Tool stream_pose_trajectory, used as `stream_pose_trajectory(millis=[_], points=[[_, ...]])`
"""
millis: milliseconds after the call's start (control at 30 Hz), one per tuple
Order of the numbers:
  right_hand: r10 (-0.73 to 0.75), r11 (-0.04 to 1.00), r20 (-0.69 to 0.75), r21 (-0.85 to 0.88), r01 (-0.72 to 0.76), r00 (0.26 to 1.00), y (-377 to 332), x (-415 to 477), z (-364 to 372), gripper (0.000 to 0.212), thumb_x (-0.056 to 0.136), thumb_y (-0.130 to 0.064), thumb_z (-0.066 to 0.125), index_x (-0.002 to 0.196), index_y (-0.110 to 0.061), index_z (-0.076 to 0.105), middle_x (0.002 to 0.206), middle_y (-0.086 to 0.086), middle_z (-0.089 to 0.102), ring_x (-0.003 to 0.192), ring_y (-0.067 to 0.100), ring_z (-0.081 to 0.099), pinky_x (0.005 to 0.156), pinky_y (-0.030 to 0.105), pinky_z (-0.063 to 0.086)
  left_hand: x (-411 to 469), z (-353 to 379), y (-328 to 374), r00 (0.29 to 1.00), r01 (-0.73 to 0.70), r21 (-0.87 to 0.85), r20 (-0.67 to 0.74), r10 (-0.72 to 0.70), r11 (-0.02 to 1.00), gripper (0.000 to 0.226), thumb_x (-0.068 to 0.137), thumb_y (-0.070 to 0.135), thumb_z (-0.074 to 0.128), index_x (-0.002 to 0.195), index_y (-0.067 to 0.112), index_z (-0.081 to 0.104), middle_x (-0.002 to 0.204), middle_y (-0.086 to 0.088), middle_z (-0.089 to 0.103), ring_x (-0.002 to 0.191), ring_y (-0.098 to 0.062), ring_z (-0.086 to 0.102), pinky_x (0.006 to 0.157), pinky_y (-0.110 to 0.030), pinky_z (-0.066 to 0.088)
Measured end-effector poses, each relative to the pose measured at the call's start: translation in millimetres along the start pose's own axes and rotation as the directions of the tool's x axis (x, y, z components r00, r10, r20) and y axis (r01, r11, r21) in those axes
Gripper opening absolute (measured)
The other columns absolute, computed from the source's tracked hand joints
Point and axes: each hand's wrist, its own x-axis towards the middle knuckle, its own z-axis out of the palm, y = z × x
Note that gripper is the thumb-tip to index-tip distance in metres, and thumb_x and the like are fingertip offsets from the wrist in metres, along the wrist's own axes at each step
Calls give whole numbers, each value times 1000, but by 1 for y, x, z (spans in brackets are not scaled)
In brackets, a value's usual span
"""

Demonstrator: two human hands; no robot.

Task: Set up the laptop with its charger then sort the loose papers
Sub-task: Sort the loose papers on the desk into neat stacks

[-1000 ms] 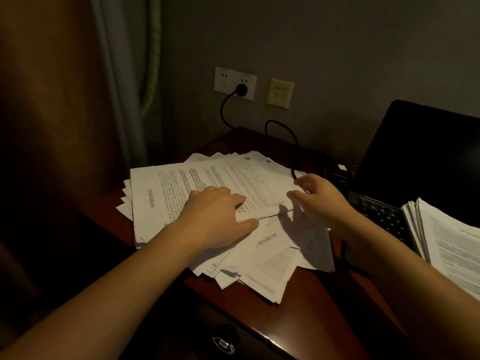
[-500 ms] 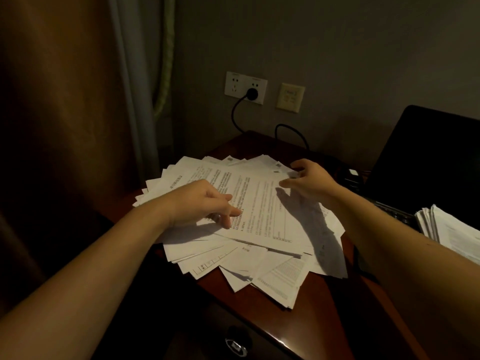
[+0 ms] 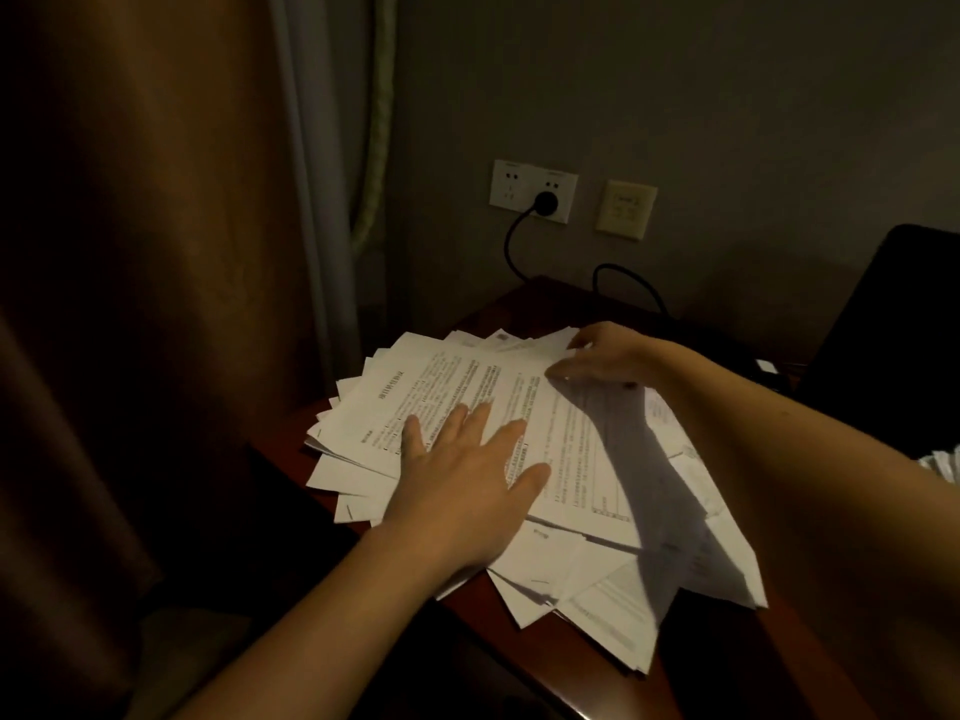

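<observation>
Beneath both hands, the loose papers [image 3: 571,449] lie fanned in a messy, overlapping pile on the dark wooden tabletop [image 3: 519,641]. The left hand [image 3: 462,485] lies flat on the top printed sheet, its fingers [image 3: 480,418] straight and spread, pressing down and holding nothing. The right hand [image 3: 602,356] is at the far edge of the pile, its fingers [image 3: 574,343] curled over the far corner of the upper sheets with the thumb beneath, pinching them. Its forearm throws a shadow across the sheets on the right. Beyond the right fingers, a black charger cable [image 3: 511,246] climbs the wall to a plug in the white wall socket [image 3: 511,187]. To the right of those fingers stands the laptop [image 3: 893,330], lid raised and dark, with the corner of a second paper stack [image 3: 943,462] at the picture's edge. Left of the left fingers hangs a brown curtain [image 3: 156,304].
</observation>
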Motion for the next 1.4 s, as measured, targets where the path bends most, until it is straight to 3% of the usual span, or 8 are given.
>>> stream_pose_trajectory(millis=[67, 300, 433, 800, 933, 1133, 1300, 1400], points=[[16, 1000, 53, -26, -14, 998, 0, 5, -6, 71, 79, -49, 79, 139, -23, 53, 120, 3, 58, 89, 18, 59, 84, 38, 50, 2, 0, -3, 1000, 1, -11, -4, -1, 1000, 65, 98, 69, 14, 157, 44, 9, 168, 9, -3, 154, -13, -8, 119, -52, -20], [-61, 995, 98, -75, 68, 993, -1, 17, -15, 52, 74, -45, 84, 118, -31, 61, 118, -1, 62, 102, 19, 63, 96, 38, 53, 5, -2, -9, 998, 1, -42, -56, -3, 999, 64, 96, 72, 13, 155, 46, 14, 168, 12, 1, 153, -11, -4, 114, -43, -23], [-34, 994, 105, 104, 23, 994, 0, 26, -23, 79, 65, -31, 93, 130, -32, 48, 126, 0, 55, 110, 25, 60, 102, 46, 52, 1, -2, -8, 998, 0, -77, -70, -5, 997, 64, 97, 71, 16, 155, 45, 17, 167, 13, 4, 153, -10, -2, 117, -42, -20], [31, 995, 235, 88, -53, 971, 21, -7, -39, 70, 61, -35, 92, 124, -23, 63, 117, 4, 71, 109, 29, 67, 104, 52, 49, 12, -28, -26, 989, -145, -201, -8, 146, 969, 52, 97, 62, 44, 147, 49, 37, 155, 20, 34, 148, -8, 19, 120, -32, 4], [61, 972, 259, 202, -116, 964, 33, -39, -44, 47, 79, -20, 83, 121, -15, 63, 110, 11, 75, 94, 31, 75, 92, 49, 58, 27, -33, -19, 993, -108, -40, 35, 109, 993, 49, 101, 56, 38, 149, 46, 34, 152, 13, 39, 144, -15, 27, 122, -53, 5], [138, 926, 82, 344, -158, 987, 66, -111, -24, 31, 78, -18, 83, 105, -10, 70, 93, 9, 77, 84, 24, 76, 78, 37, 63, 16, -4, 33, 988, -90, 83, 134, 78, 993, 63, 103, 61, 14, 159, 37, 1, 168, 11, -4, 154, -22, -9, 118, -63, -10], [213, 894, -7, 404, -192, 977, 98, -180, -4, 20, 82, -24, 82, 88, -12, 68, 68, -2, 72, 55, 10, 68, 48, 23, 52, 11, 10, 45, 952, -291, 79, 126, 280, 953, 66, 98, 69, 15, 158, 44, 3, 167, 14, -5, 154, -15, -11, 121, -52, -12], [199, 950, -249, 288, -123, 948, 111, -200, 7, 36, 81, -31, 82, 100, -20, 54, 86, -3, 66, 67, 11, 67, 47, 23, 52, 14, 6, 42, 914, -393, 79, 139, 380, 916, 66, 95, 73, 20, 156, 50, 6, 166, 19, -2, 153, -10, -9, 122, -45, -10]])
